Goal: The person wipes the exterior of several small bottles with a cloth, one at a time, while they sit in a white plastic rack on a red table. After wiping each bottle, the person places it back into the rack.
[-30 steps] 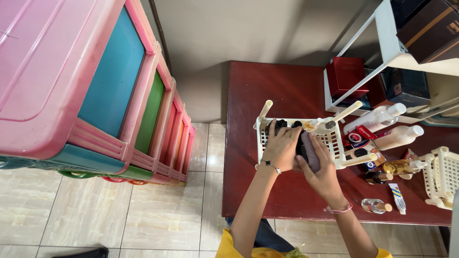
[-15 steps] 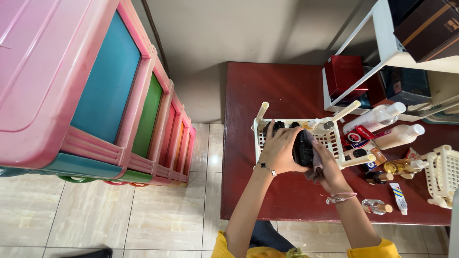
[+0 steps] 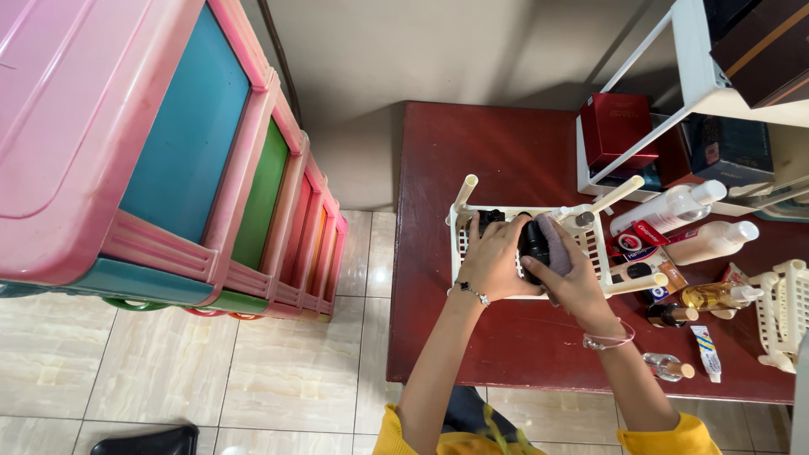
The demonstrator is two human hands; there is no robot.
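One black bottle (image 3: 534, 244) sits between both hands over the cream slatted basket (image 3: 590, 253), its long axis running roughly away from the person, toward the wall. Left hand (image 3: 495, 259) curls around its left flank, fingers closed on it; right hand (image 3: 566, 274) presses a greyish cloth (image 3: 554, 253) against its right side, thumb touching the bottle. Neither hand is nearer. Basket rests on the dark red tabletop (image 3: 472, 152), with lotion bottles (image 3: 674, 206) and small tubes just beside, to the right.
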